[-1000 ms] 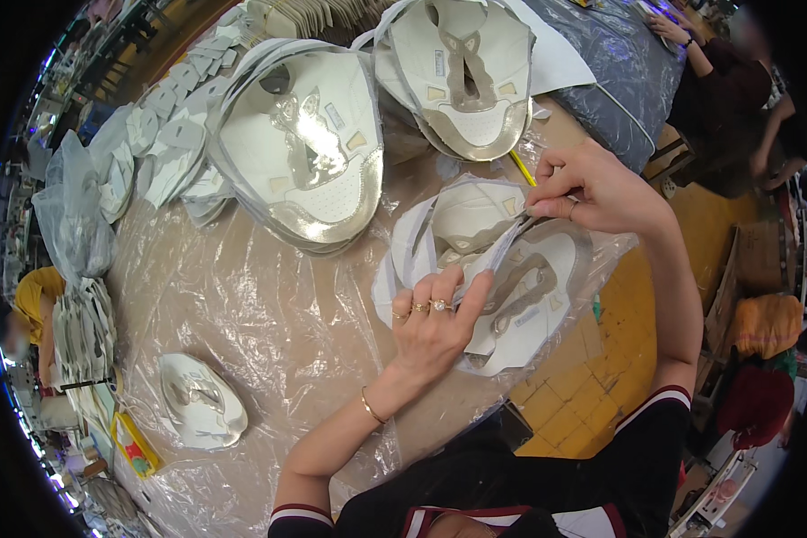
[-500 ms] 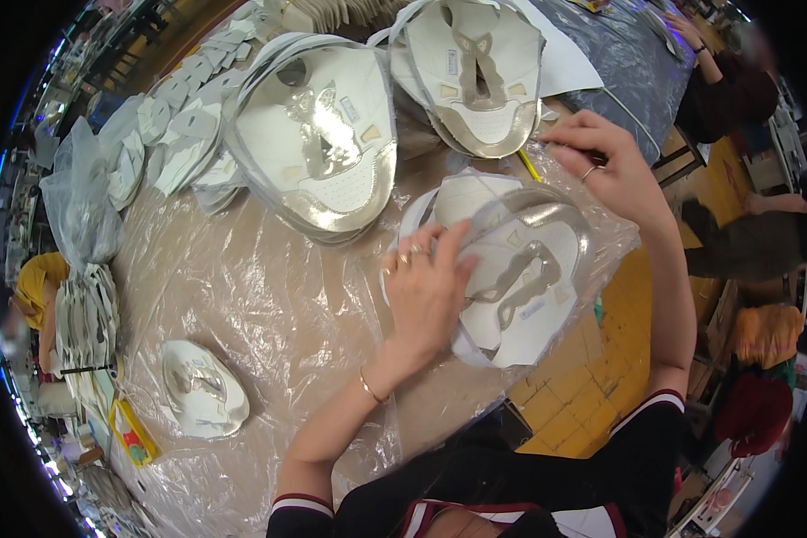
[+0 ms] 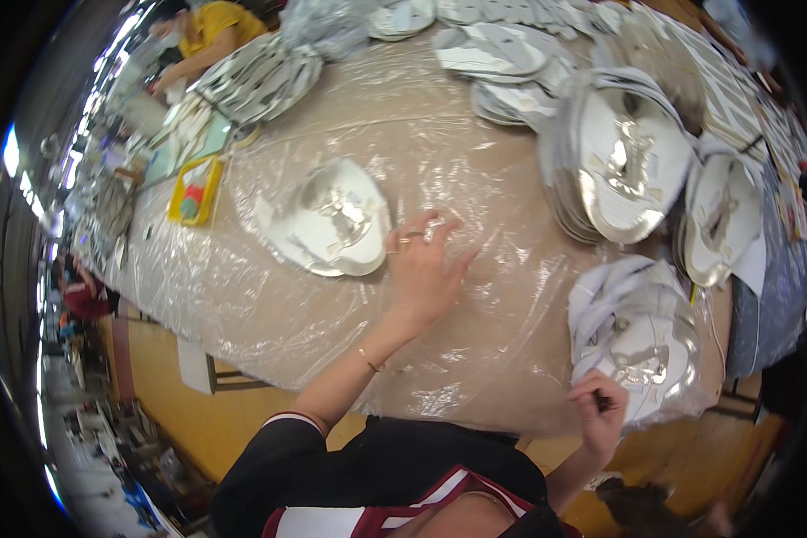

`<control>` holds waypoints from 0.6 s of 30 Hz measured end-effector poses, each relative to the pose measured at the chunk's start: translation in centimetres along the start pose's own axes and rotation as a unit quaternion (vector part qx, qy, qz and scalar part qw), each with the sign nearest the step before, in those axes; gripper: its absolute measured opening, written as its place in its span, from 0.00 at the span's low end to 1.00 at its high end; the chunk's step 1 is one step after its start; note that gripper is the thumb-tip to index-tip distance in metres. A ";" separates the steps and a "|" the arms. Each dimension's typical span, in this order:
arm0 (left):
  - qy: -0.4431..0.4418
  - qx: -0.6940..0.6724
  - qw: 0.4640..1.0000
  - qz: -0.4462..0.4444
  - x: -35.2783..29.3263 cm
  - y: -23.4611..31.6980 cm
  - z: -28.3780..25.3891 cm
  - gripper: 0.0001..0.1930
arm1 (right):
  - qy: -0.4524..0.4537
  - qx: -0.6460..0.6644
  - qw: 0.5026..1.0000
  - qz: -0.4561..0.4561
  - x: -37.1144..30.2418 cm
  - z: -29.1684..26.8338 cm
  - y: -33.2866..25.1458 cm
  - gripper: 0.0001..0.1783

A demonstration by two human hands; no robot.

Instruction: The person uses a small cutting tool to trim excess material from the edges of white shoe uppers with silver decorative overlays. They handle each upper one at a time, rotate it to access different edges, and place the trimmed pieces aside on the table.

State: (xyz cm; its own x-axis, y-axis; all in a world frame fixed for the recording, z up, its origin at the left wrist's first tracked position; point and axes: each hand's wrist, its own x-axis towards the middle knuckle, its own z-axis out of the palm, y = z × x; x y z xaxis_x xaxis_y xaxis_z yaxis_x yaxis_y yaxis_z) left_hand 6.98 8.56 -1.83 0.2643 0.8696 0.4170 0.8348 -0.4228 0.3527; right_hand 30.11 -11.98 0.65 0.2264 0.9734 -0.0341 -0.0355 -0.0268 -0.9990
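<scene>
Clear, crinkled plastic film covers the brown table (image 3: 493,350), which stands over a yellow floor (image 3: 157,363), with a yellow tray (image 3: 212,192) near its left side and a co-worker in a yellow top (image 3: 220,27) beyond. The left hand (image 3: 426,273) is spread with fingers apart over the film, just beside a white-and-silver shaped piece (image 3: 336,220), while the right hand (image 3: 601,408), fingers curled in, is at the near edge of a pile of similar pieces (image 3: 650,336). Whether the right fingers grip or touch anything cannot be told, the left fingertips are blurred, and the co-worker is partly cut off above
</scene>
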 end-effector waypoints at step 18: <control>-0.017 -0.005 0.997 0.075 -9.1 -3.0 -4.7 0.27 | -0.039 0.022 0.988 0.147 10.8 17.4 2.4 0.14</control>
State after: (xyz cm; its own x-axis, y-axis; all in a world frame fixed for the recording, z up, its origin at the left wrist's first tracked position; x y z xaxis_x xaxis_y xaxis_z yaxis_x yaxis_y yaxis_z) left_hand -0.24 0.74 -2.77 0.4025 0.8043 0.4372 0.7794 -0.5516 0.2971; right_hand 15.52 2.42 -1.66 0.1254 0.9396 -0.3184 -0.1308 -0.3025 -0.9441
